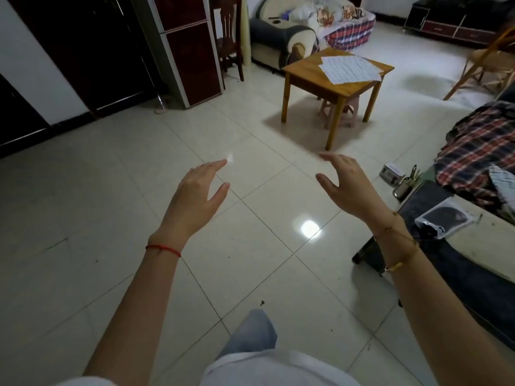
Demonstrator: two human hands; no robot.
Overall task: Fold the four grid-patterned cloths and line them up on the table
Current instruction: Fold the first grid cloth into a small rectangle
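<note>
Both hands, left hand (199, 188) and right hand (349, 188), raised mid-frame over the tiled floor (111, 207), fingers spread, holding nothing; grid-patterned cloths (349, 68), seemingly several overlapped and unfolded, lying flat on the wooden table (303, 68) at upper right, well apart from the hands.

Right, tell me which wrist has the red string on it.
The left wrist: a thin red string bracelet circles it just below the open left hand. The right hand has a gold-coloured bracelet at its wrist instead.
</note>
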